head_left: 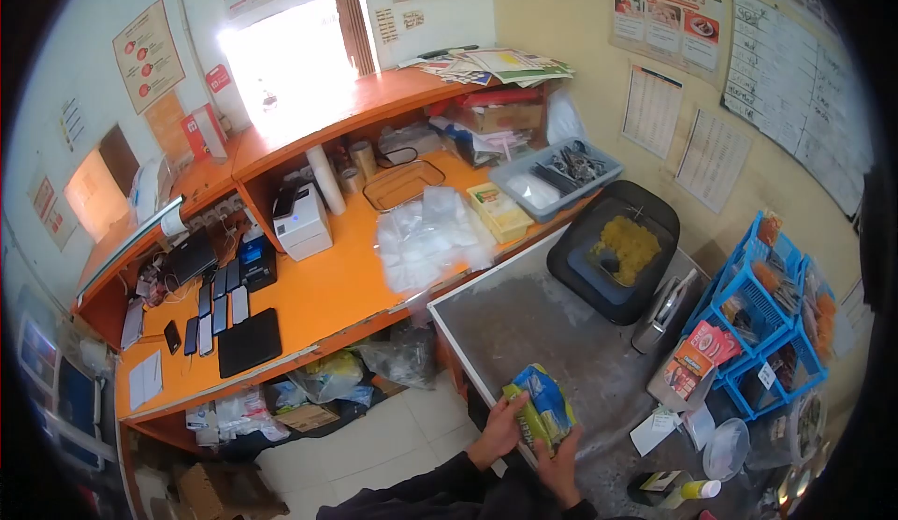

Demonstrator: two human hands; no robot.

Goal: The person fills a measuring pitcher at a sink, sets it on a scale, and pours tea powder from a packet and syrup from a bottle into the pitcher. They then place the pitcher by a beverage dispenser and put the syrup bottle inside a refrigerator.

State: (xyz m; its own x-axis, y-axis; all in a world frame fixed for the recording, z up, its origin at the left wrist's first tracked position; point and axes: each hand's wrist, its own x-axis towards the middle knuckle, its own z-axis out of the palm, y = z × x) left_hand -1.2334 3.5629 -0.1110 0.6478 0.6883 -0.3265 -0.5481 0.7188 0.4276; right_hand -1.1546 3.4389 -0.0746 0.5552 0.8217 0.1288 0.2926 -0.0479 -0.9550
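Note:
Between my two hands is a shiny green and blue packet (544, 408) with printed lettering, above the near end of the grey metal table (505, 319). My left hand (499, 434) closes on its left edge, thumb on the front. The lower right side of the packet is gripped by my right hand (561, 467). What the packet contains is hidden. Farther back on the same table stands a black container (571, 281) with yellow food (629, 247) inside.
Blue plastic baskets (748, 310) with packets stand at the right, near a metal holder (666, 310), a clear tub (726, 450) and a yellow-capped bottle (700, 490). The orange counter (346, 263) bears plastic bags (430, 235), a white printer (303, 223), several phones (221, 314) and a grey-blue cutlery tray (524, 197).

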